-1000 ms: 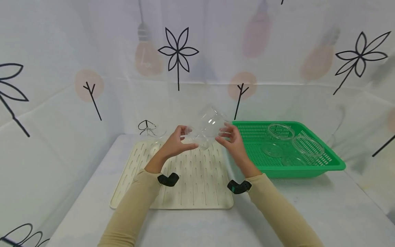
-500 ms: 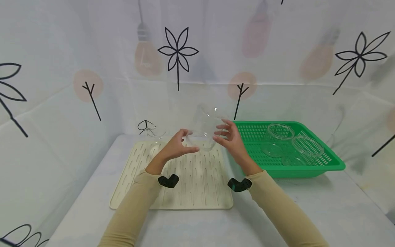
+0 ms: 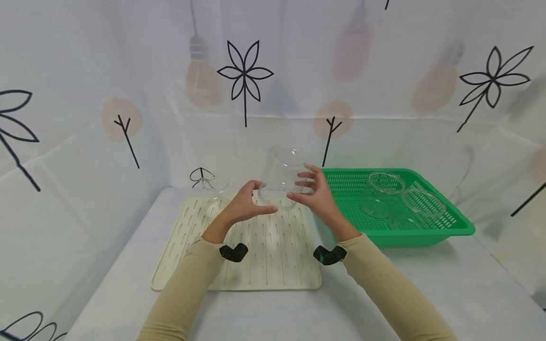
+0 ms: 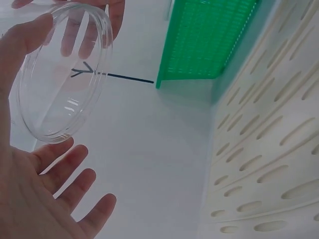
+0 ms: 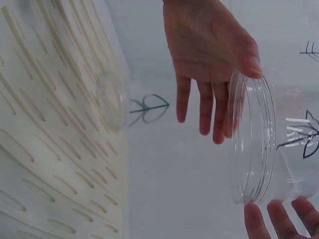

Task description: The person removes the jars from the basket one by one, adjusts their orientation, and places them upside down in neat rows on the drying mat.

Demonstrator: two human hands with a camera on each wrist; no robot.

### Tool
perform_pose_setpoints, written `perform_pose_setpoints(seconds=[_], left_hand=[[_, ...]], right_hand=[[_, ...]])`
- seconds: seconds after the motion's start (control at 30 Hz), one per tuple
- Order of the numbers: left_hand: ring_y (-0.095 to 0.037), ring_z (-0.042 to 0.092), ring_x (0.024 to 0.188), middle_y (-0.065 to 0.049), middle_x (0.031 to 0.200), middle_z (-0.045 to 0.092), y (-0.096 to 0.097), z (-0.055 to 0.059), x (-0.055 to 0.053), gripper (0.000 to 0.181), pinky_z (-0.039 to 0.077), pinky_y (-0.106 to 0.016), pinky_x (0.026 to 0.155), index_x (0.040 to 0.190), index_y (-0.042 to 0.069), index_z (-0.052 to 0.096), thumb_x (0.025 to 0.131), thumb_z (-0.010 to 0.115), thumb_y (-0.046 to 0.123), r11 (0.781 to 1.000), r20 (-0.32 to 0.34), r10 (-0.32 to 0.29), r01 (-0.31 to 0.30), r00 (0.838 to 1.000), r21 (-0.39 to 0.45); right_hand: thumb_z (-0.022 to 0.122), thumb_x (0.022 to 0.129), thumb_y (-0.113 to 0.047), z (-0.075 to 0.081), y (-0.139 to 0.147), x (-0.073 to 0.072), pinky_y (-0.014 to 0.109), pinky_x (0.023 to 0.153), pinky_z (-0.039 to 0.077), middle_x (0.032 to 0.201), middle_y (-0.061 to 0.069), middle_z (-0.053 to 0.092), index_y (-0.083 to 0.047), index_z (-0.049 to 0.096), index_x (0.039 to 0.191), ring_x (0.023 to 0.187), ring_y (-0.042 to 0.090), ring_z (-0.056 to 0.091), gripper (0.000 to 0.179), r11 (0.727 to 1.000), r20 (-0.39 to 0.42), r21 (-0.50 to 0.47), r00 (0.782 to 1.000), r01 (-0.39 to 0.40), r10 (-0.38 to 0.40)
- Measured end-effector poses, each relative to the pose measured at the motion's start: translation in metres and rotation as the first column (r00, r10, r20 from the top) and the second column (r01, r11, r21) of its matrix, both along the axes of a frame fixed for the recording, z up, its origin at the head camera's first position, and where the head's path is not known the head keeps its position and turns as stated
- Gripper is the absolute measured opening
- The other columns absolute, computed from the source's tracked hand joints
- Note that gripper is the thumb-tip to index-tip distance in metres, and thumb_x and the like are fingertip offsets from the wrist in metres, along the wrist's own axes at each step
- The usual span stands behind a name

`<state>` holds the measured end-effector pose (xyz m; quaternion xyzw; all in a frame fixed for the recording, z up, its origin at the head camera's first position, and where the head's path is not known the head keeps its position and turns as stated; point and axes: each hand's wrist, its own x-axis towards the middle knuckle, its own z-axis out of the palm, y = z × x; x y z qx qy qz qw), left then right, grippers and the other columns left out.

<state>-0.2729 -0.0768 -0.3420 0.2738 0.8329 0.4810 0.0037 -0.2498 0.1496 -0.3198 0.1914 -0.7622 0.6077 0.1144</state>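
Observation:
A clear wide-mouthed jar [image 3: 280, 171] is held up between both hands over the cream drying mat [image 3: 273, 265]. Its threaded rim [image 5: 255, 149] faces down toward the mat, and the body leans slightly. My left hand [image 3: 245, 204] holds it at the rim, thumb on the near side and index finger on the far side; the other fingers spread below in the left wrist view. My right hand [image 3: 316, 192] grips the jar's right side with thumb and fingers. Another clear jar [image 3: 216, 193] stands at the mat's back left, partly behind my left hand.
To the right stands a green perforated basket [image 3: 396, 234] with two clear jars inside, one at the back [image 3: 386, 189] and one nearer the right [image 3: 423, 204]. A white patterned cloth [image 3: 256, 142] hangs behind the table.
The held jar has turned from a strong tilt to nearly vertical, rim downward. My right hand's thumb has moved left across its side. Basket and mat stay in place.

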Motion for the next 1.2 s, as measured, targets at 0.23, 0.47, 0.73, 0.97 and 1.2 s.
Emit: perform_pose_setpoints(seconds=[0.23, 0.47, 0.73, 0.97, 1.2], left_hand=[[-0.028, 0.038, 0.121, -0.012, 0.135, 0.039, 0.0, -0.005, 0.001, 0.077, 0.036, -0.051, 0.098, 0.135, 0.004, 0.039, 0.076, 0.075, 0.039, 0.997, -0.02, 0.047, -0.048, 0.999, -0.052], [-0.028, 0.031, 0.128, -0.01, 0.143, 0.031, -0.009, -0.013, 0.006, 0.094, 0.035, -0.053, 0.098, 0.145, 0.011, 0.025, 0.074, 0.075, 0.046, 0.993, -0.036, 0.088, -0.09, 0.995, -0.076], [-0.03, 0.03, 0.128, -0.011, 0.144, 0.029, -0.032, -0.027, 0.017, 0.096, 0.035, -0.054, 0.097, 0.146, 0.013, 0.026, 0.071, 0.079, 0.042, 0.987, -0.09, 0.119, -0.128, 0.989, -0.095], [-0.03, 0.031, 0.127, -0.008, 0.141, 0.033, -0.058, -0.038, 0.023, 0.087, 0.032, -0.055, 0.098, 0.141, 0.015, 0.036, 0.07, 0.08, 0.041, 0.983, -0.116, 0.113, -0.128, 0.987, -0.133], [-0.033, 0.028, 0.131, -0.008, 0.141, 0.035, -0.087, -0.046, 0.035, 0.082, 0.03, -0.061, 0.097, 0.135, 0.018, 0.044, 0.067, 0.081, 0.045, 0.97, -0.137, 0.109, -0.136, 0.985, -0.202]], right_hand=[[0.076, 0.078, -0.012, 0.002, -0.002, 0.0, 0.047, 0.09, 0.046, 0.132, 0.019, 0.041, -0.01, 0.025, 0.142, 0.115, 0.032, 0.049, 0.082, 1.0, 0.014, 0.017, 1.0, 0.009, -0.009], [0.076, 0.078, -0.011, 0.003, -0.006, -0.005, 0.046, 0.09, 0.046, 0.131, 0.018, 0.042, -0.009, 0.025, 0.141, 0.115, 0.031, 0.048, 0.081, 1.0, 0.023, 0.018, 1.0, 0.018, -0.018], [0.076, 0.078, -0.012, 0.001, -0.01, -0.01, 0.045, 0.09, 0.047, 0.131, 0.017, 0.041, -0.009, 0.025, 0.141, 0.115, 0.03, 0.048, 0.081, 0.999, 0.029, 0.028, 0.999, 0.039, -0.039], [0.078, 0.077, -0.018, 0.001, -0.013, -0.016, 0.045, 0.088, 0.048, 0.132, 0.016, 0.042, -0.01, 0.025, 0.142, 0.116, 0.029, 0.048, 0.084, 0.998, 0.064, 0.034, 0.996, 0.056, -0.058], [0.078, 0.076, -0.018, 0.004, -0.016, -0.021, 0.045, 0.086, 0.048, 0.132, 0.013, 0.041, -0.011, 0.025, 0.142, 0.117, 0.026, 0.047, 0.085, 0.998, 0.083, 0.021, 0.995, 0.056, -0.058]])
